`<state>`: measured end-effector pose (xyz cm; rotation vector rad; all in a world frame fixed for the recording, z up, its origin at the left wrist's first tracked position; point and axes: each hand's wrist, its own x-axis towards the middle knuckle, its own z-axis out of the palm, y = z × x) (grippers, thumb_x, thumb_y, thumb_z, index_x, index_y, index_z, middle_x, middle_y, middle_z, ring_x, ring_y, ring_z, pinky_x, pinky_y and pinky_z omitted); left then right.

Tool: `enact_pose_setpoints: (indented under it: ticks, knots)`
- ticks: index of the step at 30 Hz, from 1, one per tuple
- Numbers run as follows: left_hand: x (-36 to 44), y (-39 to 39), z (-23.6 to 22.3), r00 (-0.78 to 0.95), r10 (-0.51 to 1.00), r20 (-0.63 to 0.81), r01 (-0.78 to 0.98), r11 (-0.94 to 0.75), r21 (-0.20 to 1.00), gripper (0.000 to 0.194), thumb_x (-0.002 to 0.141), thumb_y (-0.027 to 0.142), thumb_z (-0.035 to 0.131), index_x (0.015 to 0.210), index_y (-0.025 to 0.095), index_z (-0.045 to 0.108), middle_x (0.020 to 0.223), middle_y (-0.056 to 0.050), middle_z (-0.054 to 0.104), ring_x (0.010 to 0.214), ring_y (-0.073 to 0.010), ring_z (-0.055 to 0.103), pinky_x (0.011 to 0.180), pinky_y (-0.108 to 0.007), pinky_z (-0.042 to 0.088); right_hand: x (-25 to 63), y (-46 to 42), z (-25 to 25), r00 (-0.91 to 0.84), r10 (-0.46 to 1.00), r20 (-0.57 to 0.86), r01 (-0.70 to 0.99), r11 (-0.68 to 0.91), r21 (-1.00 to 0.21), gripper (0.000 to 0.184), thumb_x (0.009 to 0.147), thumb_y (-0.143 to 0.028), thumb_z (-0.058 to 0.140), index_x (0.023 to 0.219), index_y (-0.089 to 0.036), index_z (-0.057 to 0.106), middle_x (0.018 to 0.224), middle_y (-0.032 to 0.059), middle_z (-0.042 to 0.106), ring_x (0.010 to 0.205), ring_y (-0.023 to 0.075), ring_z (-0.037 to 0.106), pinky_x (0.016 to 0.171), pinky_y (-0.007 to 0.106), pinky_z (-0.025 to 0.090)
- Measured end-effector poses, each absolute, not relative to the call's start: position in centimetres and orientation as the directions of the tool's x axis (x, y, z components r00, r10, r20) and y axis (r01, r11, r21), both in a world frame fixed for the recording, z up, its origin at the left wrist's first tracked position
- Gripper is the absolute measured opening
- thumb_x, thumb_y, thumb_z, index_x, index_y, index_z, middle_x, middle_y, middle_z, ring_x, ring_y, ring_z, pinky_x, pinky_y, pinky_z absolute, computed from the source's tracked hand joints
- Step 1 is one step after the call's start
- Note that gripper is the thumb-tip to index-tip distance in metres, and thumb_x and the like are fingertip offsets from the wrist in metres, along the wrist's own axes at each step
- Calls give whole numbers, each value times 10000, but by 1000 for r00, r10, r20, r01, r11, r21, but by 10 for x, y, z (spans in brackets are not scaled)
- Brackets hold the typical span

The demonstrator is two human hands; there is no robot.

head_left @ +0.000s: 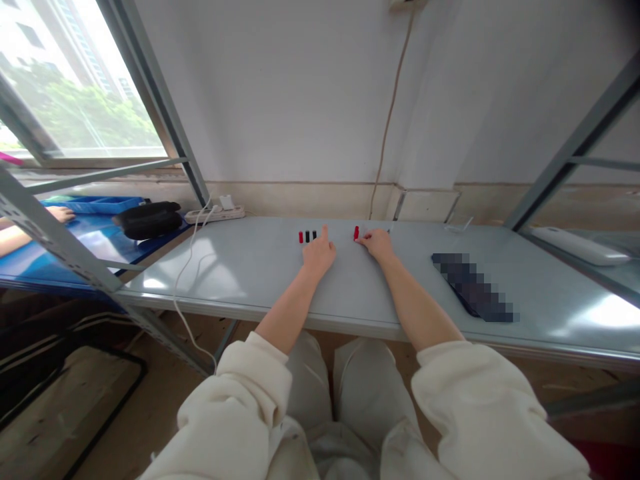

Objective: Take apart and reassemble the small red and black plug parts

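My left hand (319,257) rests on the grey table with its index finger stretched forward and the thumb apart; I see nothing held in it. Just left of that finger stand a small red cylinder (301,237) and two small black cylinders (311,236) in a row. To the right, my right hand (379,245) has its thumb and fingertips pinched at the base of another small red piece (356,233), which looks upright on the table. The exact kind of these small pieces is too small to make out.
A dark, pixelated flat object (473,287) lies right of my right arm. A white power strip (217,213) with a hanging cable sits at the left back. Beyond the metal post are a black case (150,220), a blue tray (100,205) and another person's hand (61,214).
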<state>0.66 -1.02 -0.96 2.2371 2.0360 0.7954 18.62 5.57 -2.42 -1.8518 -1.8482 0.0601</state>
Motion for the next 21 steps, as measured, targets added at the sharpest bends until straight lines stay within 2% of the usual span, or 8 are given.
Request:
enact_pose_setpoints:
  ticks: [5, 10, 15, 18, 21]
  knots:
    - [3, -8, -8, -71, 938, 339, 918, -72, 390, 625, 823, 280, 389, 1386, 160, 145, 909, -155, 628, 847, -257, 606, 721, -329, 427, 186, 56, -25, 69, 944, 323, 929, 57, -366, 270, 708, -424, 608, 743, -165, 678, 805, 113, 656, 809, 223, 593, 693, 297, 433]
    - [1, -7, -10, -117, 937, 329, 908, -33, 417, 628, 822, 294, 397, 1381, 154, 149, 932, -169, 621, 873, -281, 598, 738, -357, 425, 185, 50, -21, 85, 960, 268, 938, 13, -346, 324, 723, -432, 591, 825, -134, 667, 869, 148, 646, 875, 246, 587, 725, 317, 434]
    - [-2, -3, -12, -102, 939, 329, 913, -43, 406, 494, 838, 268, 363, 1312, 144, 301, 1027, -178, 589, 935, -273, 581, 750, -347, 428, 177, 25, -2, 135, 973, 188, 959, -81, -272, 388, 725, -392, 600, 959, -82, 617, 986, 208, 610, 937, 296, 570, 737, 362, 426]
    - [-4, -1, -13, -113, 931, 347, 904, -48, 424, 373, 848, 202, 324, 1207, 172, 418, 1052, -151, 584, 938, -236, 580, 741, -313, 428, 167, 7, 6, 85, 950, 300, 951, 13, -310, 319, 785, -379, 519, 948, -123, 615, 964, 169, 624, 914, 263, 577, 735, 335, 419]
    - [-3, 2, -13, -85, 917, 389, 852, -136, 506, 289, 845, 165, 329, 1081, 183, 495, 969, -118, 613, 891, -199, 585, 732, -294, 424, 157, -1, 4, -25, 932, 362, 916, 166, -366, 247, 817, -356, 465, 865, -169, 619, 873, 109, 646, 846, 213, 587, 722, 289, 408]
